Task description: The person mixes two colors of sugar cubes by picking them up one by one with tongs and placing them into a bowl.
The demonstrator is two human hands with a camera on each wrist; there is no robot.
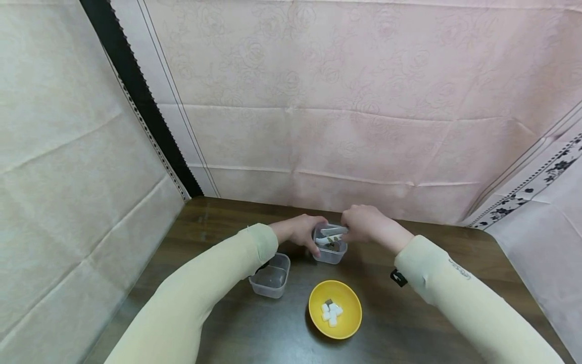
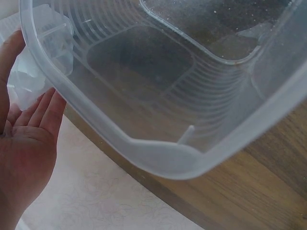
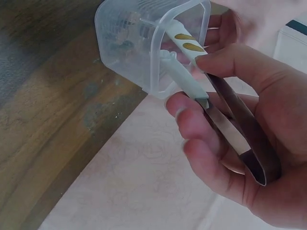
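My right hand (image 1: 364, 222) grips a pair of metal tongs (image 3: 244, 122) with white ends that carry gold leaf marks. Those ends reach into a clear plastic container (image 1: 331, 258) at the back of the table. Small brownish bits (image 1: 334, 246) show inside it, partly covered by the tongs. From the other side my left hand (image 1: 302, 232) holds this container, thumb at its near side and fingers behind. In the left wrist view a second clear container (image 2: 139, 153) fills the foreground, under my left wrist. It stands on the table in the head view.
In front of the held container is a yellow bowl (image 1: 352, 318) with several white cubes (image 1: 333, 311) and a small dark piece (image 1: 329, 302). The brown wooden table (image 1: 382, 323) ends at a pale patterned cloth (image 1: 345, 126) behind, with more cloth at both sides.
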